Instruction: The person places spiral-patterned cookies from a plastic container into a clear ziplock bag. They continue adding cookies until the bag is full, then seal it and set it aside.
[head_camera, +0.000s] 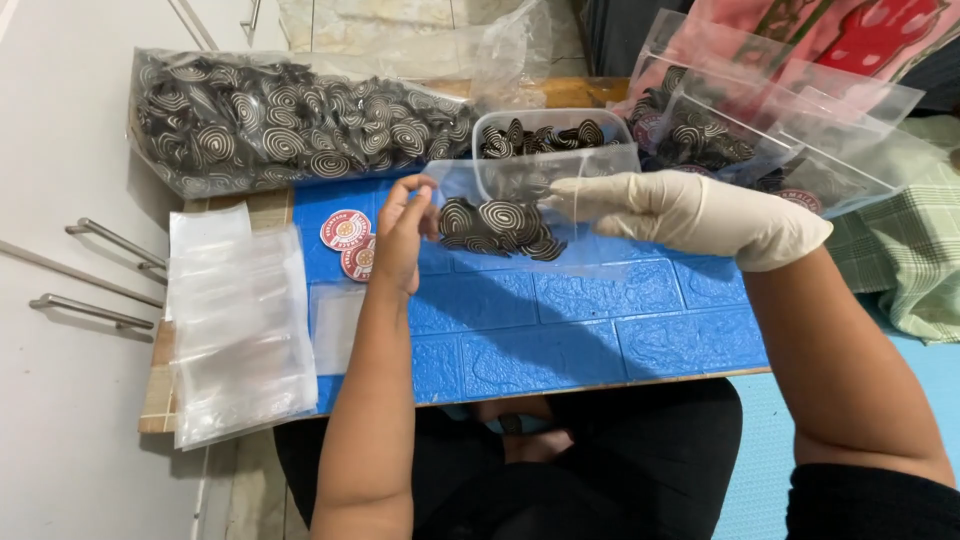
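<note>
From the head camera, a small clear plastic bag holding black-and-white spiral chips (497, 228) hung between the two hands above the blue brick-patterned mat (600, 330). The bare left hand (402, 232) pinched the bag's left edge, fingers curled closed on the plastic. The right hand (690, 212), in a cream latex glove, gripped the bag's right side with fingers closed on it. Just behind the bag stood a clear plastic tub of the same chips (545, 140). A large clear sack of spiral chips (280, 125) lay at the far left, round red-and-white stickers (347, 235) just left of the left hand, and a stack of empty clear bags (235, 320) at the mat's left edge.
</note>
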